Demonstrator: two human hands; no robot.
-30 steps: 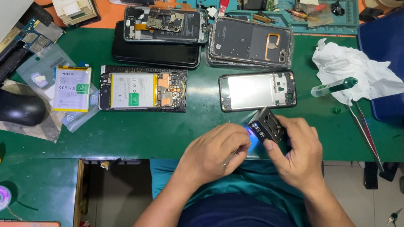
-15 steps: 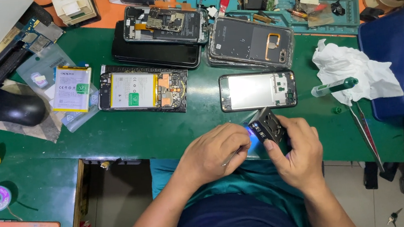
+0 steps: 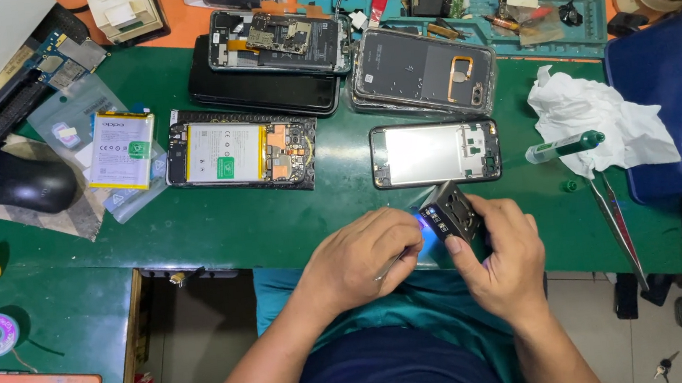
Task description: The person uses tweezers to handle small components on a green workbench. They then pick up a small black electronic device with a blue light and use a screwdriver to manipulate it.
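My right hand grips a small dark circuit board, tilted up on edge at the near rim of the green mat. My left hand is curled beside it, its fingers closed on a thin metal tool whose tip meets the board at a blue spot. Just beyond the hands lies an open phone frame with a pale inner plate.
Several opened phones lie across the mat: one showing its battery, a clear-backed one, a stacked pair. A loose battery and mouse sit left. White tissue, a green syringe and tweezers lie right.
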